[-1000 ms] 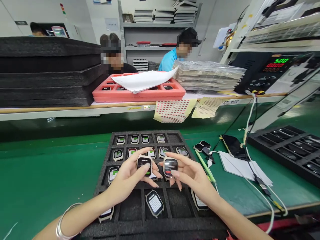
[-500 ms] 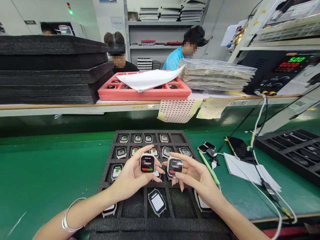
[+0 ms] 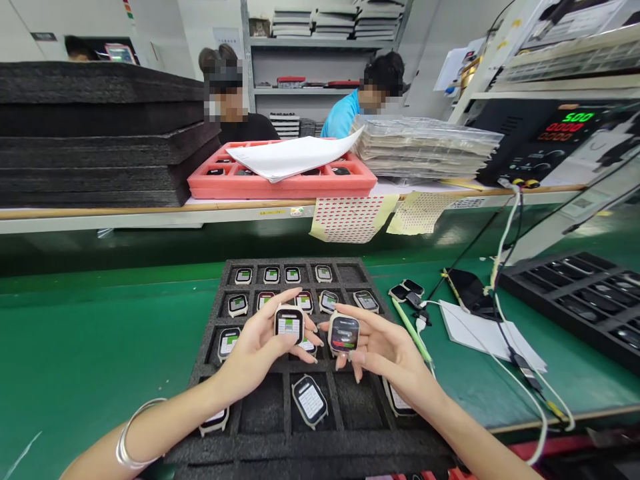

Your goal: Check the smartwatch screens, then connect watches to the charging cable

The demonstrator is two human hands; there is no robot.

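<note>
My left hand (image 3: 263,343) is closed around a strapless smartwatch (image 3: 289,325), its thumb at the lower edge of the lit screen, which shows a white and green list. A second smartwatch (image 3: 344,333), with a dark screen and a red bar low on it, is gripped by the fingers of my right hand (image 3: 390,347). Both watches are held up side by side over a black foam tray (image 3: 260,440). More watches lie in the tray's compartments, among them a tilted watch (image 3: 310,401) in the front row. My hands hide part of the middle rows.
Right of the tray lie a green pen (image 3: 411,330), white paper (image 3: 485,333), cables and a phone (image 3: 473,293). Another black tray (image 3: 565,293) stands far right. Behind, a shelf carries black foam blocks (image 3: 100,147), a red tray (image 3: 280,188) and a power supply (image 3: 530,140). Two people sit beyond.
The left watch's screen has switched from a dark page with a red and green bar to a white and green list. Both hands keep their hold; the view has shifted slightly.
</note>
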